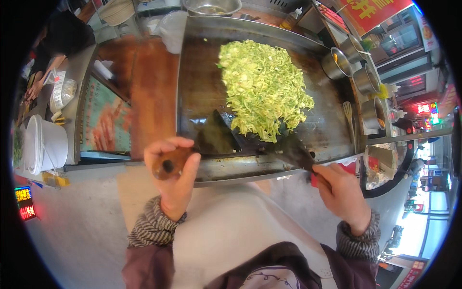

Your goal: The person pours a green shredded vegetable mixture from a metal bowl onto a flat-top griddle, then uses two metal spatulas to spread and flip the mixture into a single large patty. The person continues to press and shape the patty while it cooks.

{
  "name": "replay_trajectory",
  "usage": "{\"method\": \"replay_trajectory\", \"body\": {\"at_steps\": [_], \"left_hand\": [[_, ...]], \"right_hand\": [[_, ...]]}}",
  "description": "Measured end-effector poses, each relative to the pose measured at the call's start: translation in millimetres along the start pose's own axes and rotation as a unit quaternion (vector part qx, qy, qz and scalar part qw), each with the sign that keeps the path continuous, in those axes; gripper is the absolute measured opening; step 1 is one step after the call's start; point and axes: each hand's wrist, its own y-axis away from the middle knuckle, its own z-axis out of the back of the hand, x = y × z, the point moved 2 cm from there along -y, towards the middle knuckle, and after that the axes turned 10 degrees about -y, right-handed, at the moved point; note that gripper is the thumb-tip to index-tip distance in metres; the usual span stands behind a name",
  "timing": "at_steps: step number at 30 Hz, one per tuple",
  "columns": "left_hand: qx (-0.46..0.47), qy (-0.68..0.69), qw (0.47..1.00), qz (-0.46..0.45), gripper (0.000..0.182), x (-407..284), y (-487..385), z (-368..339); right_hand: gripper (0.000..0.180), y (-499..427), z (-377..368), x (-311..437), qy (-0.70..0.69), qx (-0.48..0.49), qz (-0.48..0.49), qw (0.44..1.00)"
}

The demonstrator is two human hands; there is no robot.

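Observation:
Spread over the flat metal griddle (202, 72) is a wide heap of shredded pale-green vegetable (263, 86). My left hand (173, 169) is closed round the brown wooden handle of a scraper (216, 135), whose broad dark blade rests on the griddle to the left of the heap's lower edge. In my right hand (341, 193) is the handle of a dark metal spatula (294, 150); its blade lies by the near edge of the heap, at the griddle's front. The right spatula's tip is partly blurred.
A slotted turner (348, 112) lies at the griddle's right side, near several steel pots (336, 64). A steel bowl (212, 6) and an oil bottle (290, 20) stand behind. At left are a wooden counter (153, 97), a white bucket (47, 144) and another person's hands (34, 88).

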Motion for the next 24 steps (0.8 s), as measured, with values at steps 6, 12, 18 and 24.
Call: {"method": "replay_trajectory", "body": {"at_steps": [6,12,18,24], "left_hand": [[0.026,0.037,0.999,0.003,0.048,5,-9,6],[0.042,0.006,0.999,-0.012,0.047,5,-19,10],[0.041,0.008,0.999,-0.013,0.048,-5,-30,13],[0.076,-0.022,0.995,-0.059,0.045,-27,-39,6]], "right_hand": [[0.032,6,-38,22,0.043,0.013,-0.016,0.999],[0.031,-54,-45,26,0.013,-0.08,0.01,0.997],[0.031,-52,-30,9,0.0,-0.055,0.011,0.998],[0.031,-47,20,-5,-0.063,-0.018,0.054,0.996]]}}
